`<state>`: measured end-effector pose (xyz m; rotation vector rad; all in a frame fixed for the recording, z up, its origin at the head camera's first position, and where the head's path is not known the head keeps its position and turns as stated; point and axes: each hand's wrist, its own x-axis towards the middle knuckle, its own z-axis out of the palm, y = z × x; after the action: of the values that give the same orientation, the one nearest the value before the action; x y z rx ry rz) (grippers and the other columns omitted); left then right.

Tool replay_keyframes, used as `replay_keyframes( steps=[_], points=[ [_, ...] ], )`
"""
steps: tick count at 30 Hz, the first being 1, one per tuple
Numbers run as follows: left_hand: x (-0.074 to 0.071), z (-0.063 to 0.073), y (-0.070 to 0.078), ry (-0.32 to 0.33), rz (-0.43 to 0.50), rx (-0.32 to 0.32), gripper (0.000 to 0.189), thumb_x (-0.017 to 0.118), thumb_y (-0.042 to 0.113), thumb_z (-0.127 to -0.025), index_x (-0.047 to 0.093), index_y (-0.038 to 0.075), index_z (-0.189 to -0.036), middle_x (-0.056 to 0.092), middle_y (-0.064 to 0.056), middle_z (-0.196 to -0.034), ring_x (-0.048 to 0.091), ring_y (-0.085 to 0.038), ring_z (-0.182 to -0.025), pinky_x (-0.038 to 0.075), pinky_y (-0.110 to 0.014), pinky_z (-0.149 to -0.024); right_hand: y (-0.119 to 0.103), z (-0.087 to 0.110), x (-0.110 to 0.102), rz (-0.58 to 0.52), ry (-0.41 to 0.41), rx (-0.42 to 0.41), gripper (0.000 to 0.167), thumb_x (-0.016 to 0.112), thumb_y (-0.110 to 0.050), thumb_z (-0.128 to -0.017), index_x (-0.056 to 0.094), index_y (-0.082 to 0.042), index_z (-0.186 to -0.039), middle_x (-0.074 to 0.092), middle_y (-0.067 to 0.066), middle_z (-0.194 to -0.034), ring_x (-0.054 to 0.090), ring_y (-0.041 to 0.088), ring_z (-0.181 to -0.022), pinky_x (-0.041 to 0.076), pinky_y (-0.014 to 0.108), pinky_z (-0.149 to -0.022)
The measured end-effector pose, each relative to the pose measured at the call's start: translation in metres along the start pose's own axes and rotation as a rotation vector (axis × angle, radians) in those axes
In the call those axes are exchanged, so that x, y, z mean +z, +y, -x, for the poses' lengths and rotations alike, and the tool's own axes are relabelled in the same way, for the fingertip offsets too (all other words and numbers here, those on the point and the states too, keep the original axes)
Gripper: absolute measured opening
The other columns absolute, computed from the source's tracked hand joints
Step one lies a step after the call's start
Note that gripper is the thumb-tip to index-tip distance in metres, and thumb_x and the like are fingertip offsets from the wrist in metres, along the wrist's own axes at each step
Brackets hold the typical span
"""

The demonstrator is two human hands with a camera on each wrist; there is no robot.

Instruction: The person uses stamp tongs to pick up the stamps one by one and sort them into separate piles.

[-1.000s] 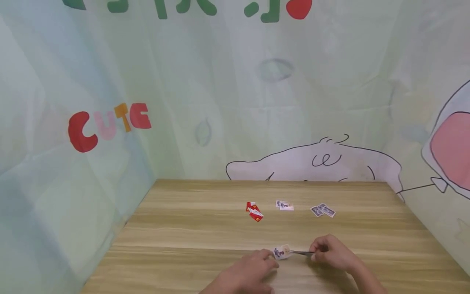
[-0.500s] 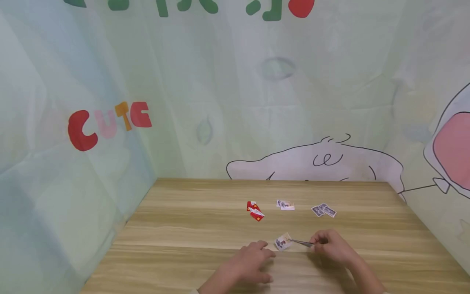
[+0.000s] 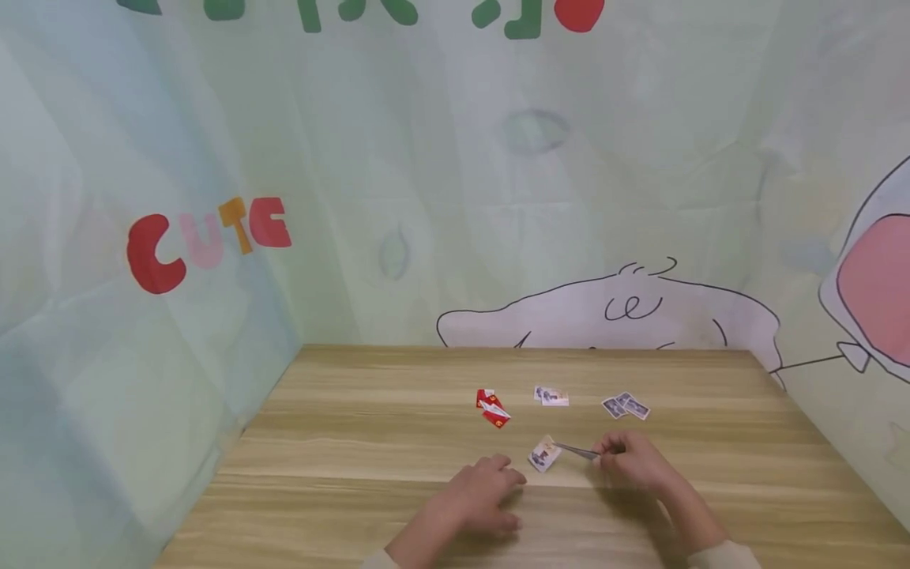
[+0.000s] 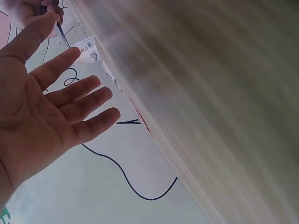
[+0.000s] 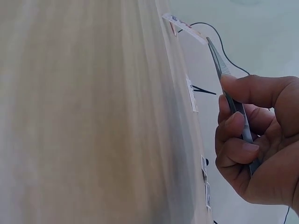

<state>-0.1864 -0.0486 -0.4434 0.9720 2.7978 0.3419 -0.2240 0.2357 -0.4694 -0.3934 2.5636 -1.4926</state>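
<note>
Metal tweezers (image 5: 239,107) are gripped in my right hand (image 3: 636,458), thumb and fingers curled round them. Their tips pinch the edge of a small printed card (image 3: 545,454), which tilts up from the table in the right wrist view. My left hand (image 3: 479,494) is just left of and nearer than the card, its fingers spread and holding nothing. In the left wrist view the left palm (image 4: 42,102) faces the camera, with the card's printed face (image 4: 87,50) beyond the fingertips.
On the wooden table (image 3: 355,442), farther back, lie red cards (image 3: 495,415) at left, a pair of light printed cards (image 3: 554,397) in the middle and dark grey cards (image 3: 626,406) at right. A patterned cloth (image 3: 398,197) stands behind the table.
My right hand has moved the tweezers and card away from me, toward the back cards, and the card has turned. The left hand's fingertips have come away from the card.
</note>
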Motion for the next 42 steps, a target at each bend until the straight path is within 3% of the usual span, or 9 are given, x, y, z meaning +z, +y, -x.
replay_keyframes(
  steps=[15,27,34,42],
  points=[
    [0.0,-0.006,-0.004,0.009,-0.005,-0.023,0.049,0.075,0.039,-0.074,0.063,0.018,-0.117,0.05,-0.009,-0.126,0.047,-0.024,-0.115,0.044,-0.04,-0.088,0.002,-0.013,-0.002,-0.032,0.089,0.055,0.013,0.061,0.003,-0.077,0.062,0.01,-0.088,0.056,0.006,-0.074,0.049,0.019,-0.066,0.042,0.029,-0.057],
    [0.0,-0.009,-0.011,0.005,0.018,-0.032,0.052,0.076,0.039,-0.073,0.062,0.016,-0.118,0.05,-0.011,-0.127,0.048,-0.026,-0.114,0.043,-0.039,-0.089,0.008,-0.024,0.001,-0.056,0.154,0.139,0.011,0.063,0.002,-0.077,0.063,0.006,-0.088,0.055,0.007,-0.074,0.048,0.019,-0.066,0.041,0.03,-0.058],
    [-0.002,-0.012,-0.014,0.014,0.025,-0.031,0.05,0.076,0.034,-0.072,0.063,0.014,-0.116,0.052,-0.009,-0.122,0.051,-0.024,-0.107,0.044,-0.037,-0.087,0.005,-0.029,-0.002,-0.052,0.126,0.125,0.01,0.063,0.0,-0.08,0.062,0.007,-0.088,0.053,0.006,-0.072,0.045,0.019,-0.065,0.038,0.03,-0.057],
    [-0.003,-0.015,-0.019,0.02,0.04,-0.046,0.051,0.075,0.034,-0.073,0.062,0.015,-0.118,0.049,-0.012,-0.127,0.05,-0.026,-0.111,0.043,-0.039,-0.09,0.002,-0.032,-0.002,-0.024,0.11,0.093,0.009,0.064,0.001,-0.078,0.063,0.006,-0.085,0.054,0.006,-0.073,0.047,0.019,-0.067,0.04,0.03,-0.058]
  ],
)
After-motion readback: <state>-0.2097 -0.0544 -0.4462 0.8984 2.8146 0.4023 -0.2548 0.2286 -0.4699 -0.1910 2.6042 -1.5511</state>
